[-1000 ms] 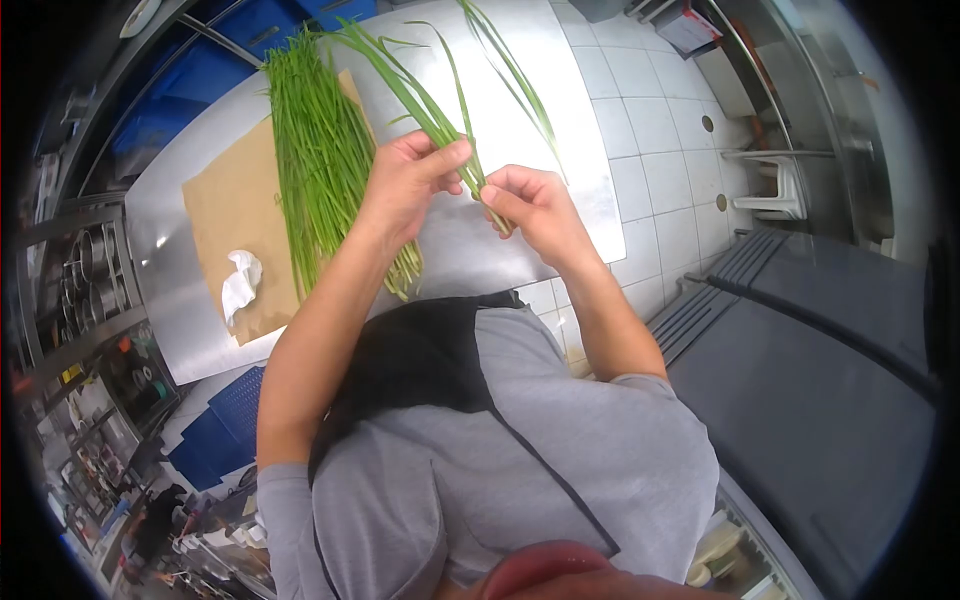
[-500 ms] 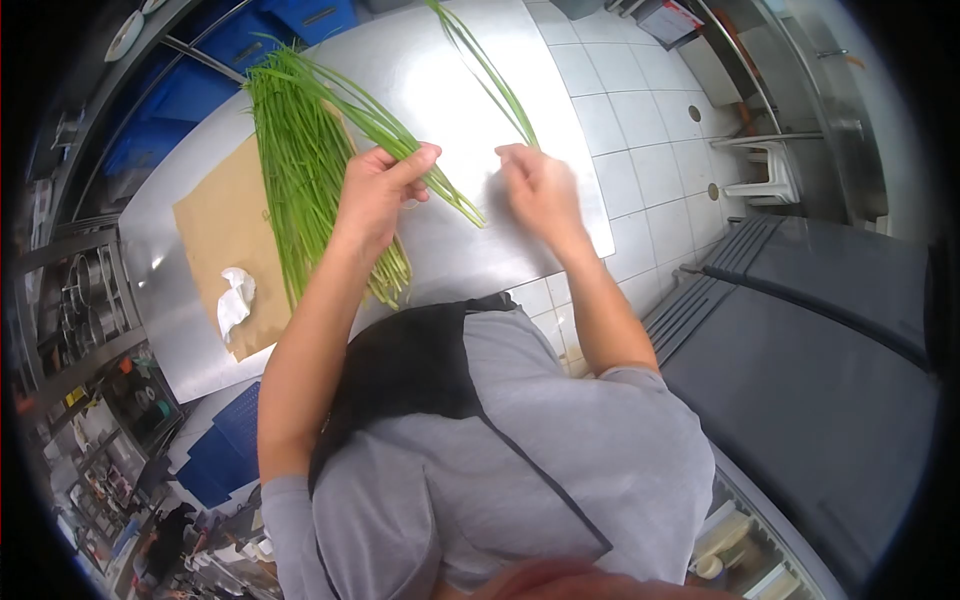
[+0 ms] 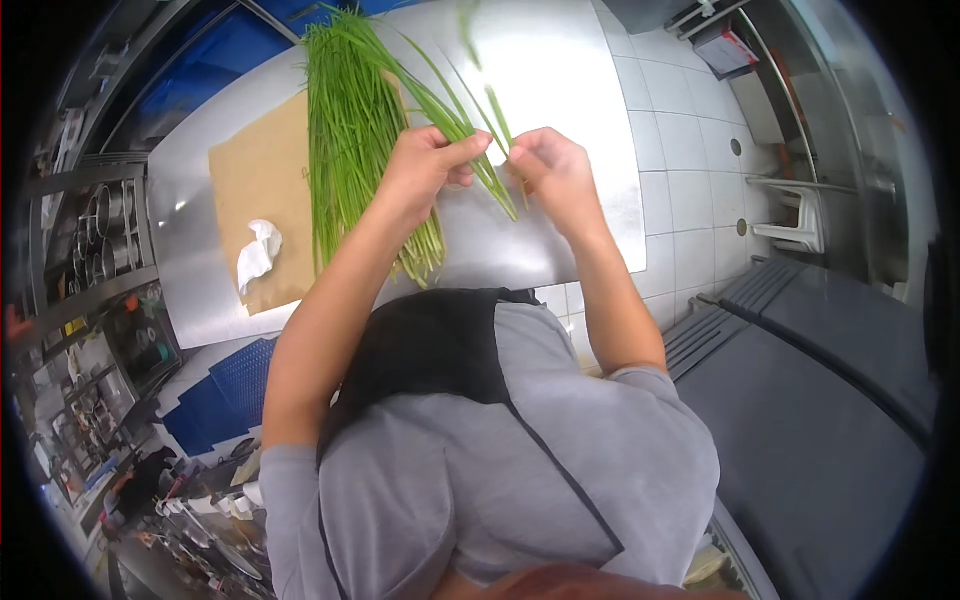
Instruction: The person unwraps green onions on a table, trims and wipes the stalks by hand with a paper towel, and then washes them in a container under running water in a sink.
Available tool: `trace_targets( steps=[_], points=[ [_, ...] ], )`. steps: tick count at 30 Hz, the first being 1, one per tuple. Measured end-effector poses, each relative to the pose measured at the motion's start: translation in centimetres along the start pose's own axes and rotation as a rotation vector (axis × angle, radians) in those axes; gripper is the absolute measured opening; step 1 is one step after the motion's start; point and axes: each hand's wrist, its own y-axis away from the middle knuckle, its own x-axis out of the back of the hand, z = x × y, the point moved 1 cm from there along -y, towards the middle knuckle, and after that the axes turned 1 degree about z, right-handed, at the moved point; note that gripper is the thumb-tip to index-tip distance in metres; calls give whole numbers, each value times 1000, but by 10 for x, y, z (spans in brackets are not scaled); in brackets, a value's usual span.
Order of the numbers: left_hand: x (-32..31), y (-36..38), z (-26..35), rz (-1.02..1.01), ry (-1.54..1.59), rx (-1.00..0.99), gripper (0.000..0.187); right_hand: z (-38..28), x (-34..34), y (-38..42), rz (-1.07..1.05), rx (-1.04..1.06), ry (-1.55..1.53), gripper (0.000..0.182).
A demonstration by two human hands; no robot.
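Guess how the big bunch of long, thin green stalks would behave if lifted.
The big green bunch would likely droop at its tips: the blades are long and narrow. Strands may slide apart, since no tie shows around it.

Right hand (image 3: 556,178) slightly blurred; green blades (image 3: 498,112) at its fingertips smear toward top edge, count unclear. Left forearm (image 3: 335,285) and left hand (image 3: 422,170) cover part of green bundle (image 3: 355,130). Bundle hides part of brown paper (image 3: 258,170). Steel table (image 3: 565,80) and blue bins (image 3: 205,75) cut off by top edge. Lower-left clutter (image 3: 210,530) too small to identify.
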Motion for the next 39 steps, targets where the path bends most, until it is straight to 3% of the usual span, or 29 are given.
trace_targets(
  steps=[3,13,18,21,23,25,29,32,35,39],
  points=[
    [3,3,2,-26,12,-38,23,1,-19,8,-65,79,8,9],
    [12,19,3,-42,50,-180,26,-14,-29,18,-163,-23,-146,11],
    [19,22,15,-8,-134,-228,25,-18,-39,17,-297,-68,-130,17],
    [39,21,33,35,-319,-235,26,-22,-51,7,-373,28,16,17],
    [46,28,46,28,-305,-233,27,-24,-63,1,-412,11,-6,16],
    [64,32,56,91,-484,-183,33,-22,-75,-8,-401,-14,-84,14],
    [123,44,33,409,-527,-279,48,-3,-79,-12,-356,-47,48,18],
    [168,57,-2,712,-889,-255,60,13,-89,-5,-271,-15,297,20],
    [179,67,-24,623,-857,-81,59,17,-107,8,-176,130,735,25],
    [177,66,-29,558,-823,-23,57,28,-127,18,-58,191,859,30]
  ],
)
